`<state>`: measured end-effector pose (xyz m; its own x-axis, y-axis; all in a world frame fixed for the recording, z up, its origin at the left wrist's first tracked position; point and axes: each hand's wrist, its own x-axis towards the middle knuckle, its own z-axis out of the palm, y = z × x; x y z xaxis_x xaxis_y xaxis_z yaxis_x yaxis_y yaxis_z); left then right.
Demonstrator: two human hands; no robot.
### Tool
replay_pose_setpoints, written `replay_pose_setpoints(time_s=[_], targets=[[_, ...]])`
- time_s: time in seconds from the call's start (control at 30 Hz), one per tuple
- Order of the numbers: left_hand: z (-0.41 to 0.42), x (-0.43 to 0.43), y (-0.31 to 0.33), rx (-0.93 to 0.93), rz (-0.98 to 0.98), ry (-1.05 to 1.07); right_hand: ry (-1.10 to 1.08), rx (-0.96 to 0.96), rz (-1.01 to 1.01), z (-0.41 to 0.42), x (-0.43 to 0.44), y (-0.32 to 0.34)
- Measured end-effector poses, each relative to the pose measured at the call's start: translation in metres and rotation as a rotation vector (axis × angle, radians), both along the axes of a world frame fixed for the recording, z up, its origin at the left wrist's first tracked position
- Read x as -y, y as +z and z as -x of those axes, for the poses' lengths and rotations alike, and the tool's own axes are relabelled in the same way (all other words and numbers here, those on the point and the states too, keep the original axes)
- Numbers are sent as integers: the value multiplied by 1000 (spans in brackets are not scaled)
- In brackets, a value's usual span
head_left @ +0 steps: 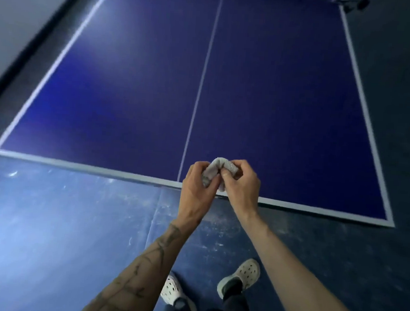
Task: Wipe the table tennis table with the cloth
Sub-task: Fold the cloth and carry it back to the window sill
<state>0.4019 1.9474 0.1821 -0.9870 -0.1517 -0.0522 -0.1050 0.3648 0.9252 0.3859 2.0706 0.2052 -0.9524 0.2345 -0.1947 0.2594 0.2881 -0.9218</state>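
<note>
Both your hands pinch one cloth [218,171], bunched between left hand [197,186] and right hand [240,184], held over the near edge of the table tennis table [288,100]. It looks like you are folding or wringing; wiping not begun. Next: lay the cloth flat on the blue top beyond your fingers. Count: one cloth, one table, two white shoes [239,276] below your wrists.

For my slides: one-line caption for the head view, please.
At the near end of a blue table tennis table, the left hand and right hand hold a bunched grey cloth.
</note>
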Motion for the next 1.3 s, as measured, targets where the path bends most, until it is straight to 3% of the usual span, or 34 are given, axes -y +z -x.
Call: replay_pose_setpoints(time_s=[0.17, 0.57, 0.7, 0.8, 1.07, 1.3], targets=[[-38, 161, 20, 45, -122, 311, 172, 30, 66, -14, 152, 13], [-109, 473, 49, 56, -92, 731, 728, 74, 2, -2, 467, 22], [-105, 575, 45, 91, 31, 798, 836, 53, 14, 26, 577, 18], [-97, 649, 45, 215, 161, 800, 896, 64, 37, 49, 657, 18], [-81, 842, 57, 554, 676, 703, 1078, 139, 60, 103, 871, 33], [-74, 1028, 41, 722, 693, 749, 1134, 162, 33, 138, 1071, 27]])
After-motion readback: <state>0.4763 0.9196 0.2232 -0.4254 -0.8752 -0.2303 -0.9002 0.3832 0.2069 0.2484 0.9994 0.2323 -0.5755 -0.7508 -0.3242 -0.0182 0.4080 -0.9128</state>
